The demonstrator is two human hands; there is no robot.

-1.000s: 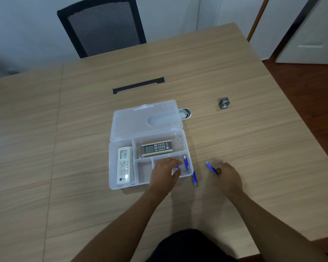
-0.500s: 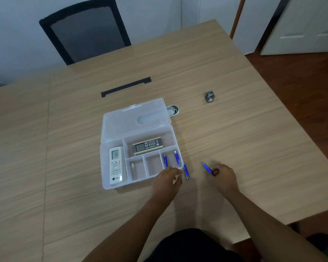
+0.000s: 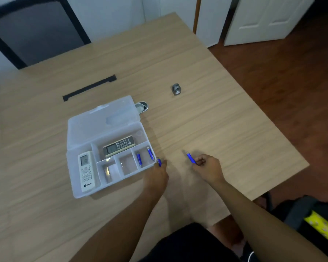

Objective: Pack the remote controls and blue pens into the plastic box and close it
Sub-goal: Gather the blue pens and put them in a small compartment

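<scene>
The clear plastic box (image 3: 78, 188) lies open on the wooden table, its lid (image 3: 100, 125) folded back. A white remote (image 3: 86, 171) fills the left compartment and a dark remote (image 3: 119, 145) lies in the upper one. Two blue pens (image 3: 139, 158) (image 3: 150, 153) rest in the lower right compartment. My left hand (image 3: 156, 173) is just outside the box's right corner, fingers closed on a third blue pen (image 3: 159, 161). My right hand (image 3: 206, 167) is farther right on the table and grips a fourth blue pen (image 3: 190, 158) that points up and left.
A small grey metal nut-like part (image 3: 176, 89) sits on the table beyond my right hand. A round metal tin (image 3: 141, 107) peeks out behind the lid. A black cable slot (image 3: 89, 87) and a black chair (image 3: 34, 29) lie farther back. The table edge runs at the right.
My left hand drew back out of the box's right compartment to the pen beside the box and closed on it. My right hand picked up its pen; the camera view shifted right.
</scene>
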